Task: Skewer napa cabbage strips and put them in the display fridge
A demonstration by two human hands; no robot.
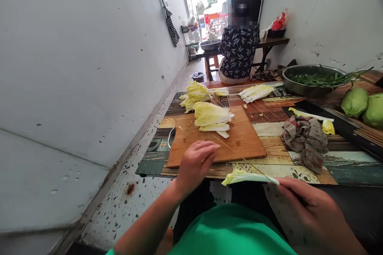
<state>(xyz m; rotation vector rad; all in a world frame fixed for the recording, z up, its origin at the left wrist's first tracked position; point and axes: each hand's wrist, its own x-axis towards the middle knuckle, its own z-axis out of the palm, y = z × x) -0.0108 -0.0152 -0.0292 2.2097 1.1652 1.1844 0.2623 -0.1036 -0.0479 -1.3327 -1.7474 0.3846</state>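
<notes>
Pointing left — cabbage leaf [250, 177], axis crosswise

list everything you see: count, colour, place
table: 1, multicoloured, front
cutting board: 1, brown, on table
cabbage leaf: 1, yellowish, in right hand
other leaves: several, yellowish, board and table
sticks: several, brown, by leaves
rag: 1, greyish, right of board
metal bowl: 1, silver, table right
greens: many, green, in bowl
round vegetables: 2, green, far right
co-worker: 1, dark-clad, background
basin: 1, grey, background
bag: 1, red, background right
shirt: 1, green, bottom
left hand: 1, bare, near board
right hand: 1, bare, holding leaf
</notes>
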